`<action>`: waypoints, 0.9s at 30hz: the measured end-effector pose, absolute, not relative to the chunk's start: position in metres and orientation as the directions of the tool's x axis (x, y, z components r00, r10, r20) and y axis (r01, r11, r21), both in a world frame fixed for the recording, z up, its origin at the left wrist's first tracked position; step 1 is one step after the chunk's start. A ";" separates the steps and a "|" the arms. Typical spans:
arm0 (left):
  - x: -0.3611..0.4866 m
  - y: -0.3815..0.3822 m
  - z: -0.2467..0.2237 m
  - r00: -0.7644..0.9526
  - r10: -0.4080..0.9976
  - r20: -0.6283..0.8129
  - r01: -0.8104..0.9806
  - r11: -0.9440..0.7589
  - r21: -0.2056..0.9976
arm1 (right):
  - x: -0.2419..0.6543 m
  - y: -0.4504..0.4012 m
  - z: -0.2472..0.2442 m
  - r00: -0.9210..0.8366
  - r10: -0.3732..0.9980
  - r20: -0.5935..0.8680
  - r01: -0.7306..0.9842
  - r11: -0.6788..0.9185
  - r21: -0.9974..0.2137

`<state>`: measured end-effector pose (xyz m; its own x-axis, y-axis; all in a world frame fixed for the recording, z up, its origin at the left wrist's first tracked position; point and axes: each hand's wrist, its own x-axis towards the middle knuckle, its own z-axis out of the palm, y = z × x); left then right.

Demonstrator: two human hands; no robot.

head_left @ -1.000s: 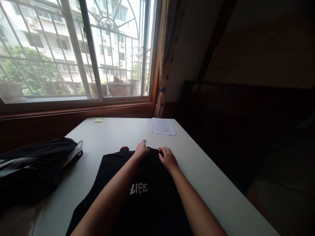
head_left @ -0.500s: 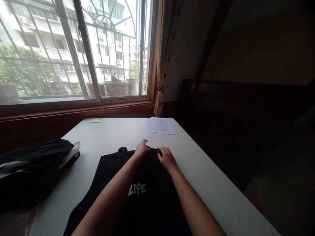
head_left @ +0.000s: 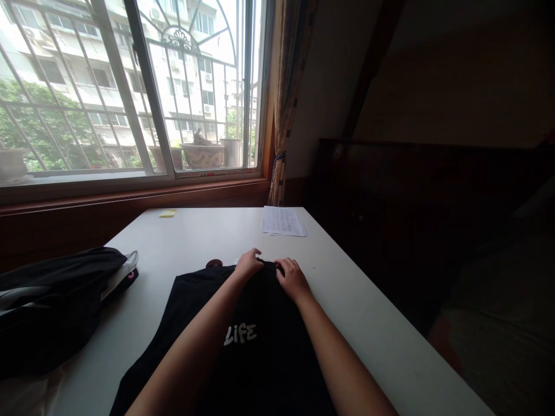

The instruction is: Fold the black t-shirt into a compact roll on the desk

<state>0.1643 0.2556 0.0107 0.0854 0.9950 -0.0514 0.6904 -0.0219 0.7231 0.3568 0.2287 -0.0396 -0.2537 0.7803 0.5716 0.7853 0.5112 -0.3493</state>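
Observation:
A black shirt [head_left: 277, 352] with white "Life" lettering lies spread on the white table, its far edge under both hands. My left hand [head_left: 248, 264] is closed on the fabric at that far edge; most of its fingers are hidden from me. A short gap to the right, my right hand [head_left: 293, 279] curls its fingers over the shirt's far right corner. Just beyond the edge, left of my left hand, a round brown object [head_left: 214, 263] shows in part. A small pale item [head_left: 237, 261] peeks out beside it, too covered to name.
A pile of dark and white clothes [head_left: 56, 306] rests on the left of the white table [head_left: 347, 312]. Printed sheets of paper [head_left: 284, 221] and a yellow sticky note [head_left: 167, 214] lie near the far edge. Behind stands a barred window [head_left: 195, 115] with a tied curtain [head_left: 280, 167].
Both hands keep their places at the shirt's far edge. The whole view has shifted very slightly; the shirt lies as before.

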 end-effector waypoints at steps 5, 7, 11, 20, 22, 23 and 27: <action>0.163 0.259 0.009 0.100 0.991 -0.088 0.615 0.009 0.788 | 0.356 0.227 -0.038 -0.246 0.787 0.565 0.795 0.497 -0.346; 0.162 0.261 0.007 0.098 0.990 -0.104 0.591 0.026 0.807 | 0.356 0.226 -0.037 -0.245 0.790 0.562 0.801 0.491 -0.342; 0.161 0.263 0.004 0.092 0.991 -0.102 0.568 0.032 0.823 | 0.356 0.225 -0.035 -0.251 0.793 0.555 0.809 0.487 -0.329; 0.159 0.257 -0.001 -0.006 0.999 0.032 0.677 -0.020 0.736 | 0.352 0.218 -0.030 -0.252 0.807 0.535 0.853 0.446 -0.271; 0.159 0.254 0.000 -0.021 0.997 0.069 0.709 -0.033 0.704 | 0.351 0.216 -0.029 -0.241 0.813 0.530 0.866 0.426 -0.260; 0.160 0.252 0.001 -0.030 0.996 0.088 0.727 -0.039 0.686 | 0.351 0.215 -0.030 -0.236 0.815 0.528 0.872 0.418 -0.254; 0.162 0.246 0.002 -0.055 0.985 0.164 0.799 -0.055 0.599 | 0.350 0.214 -0.031 -0.224 0.821 0.525 0.889 0.393 -0.236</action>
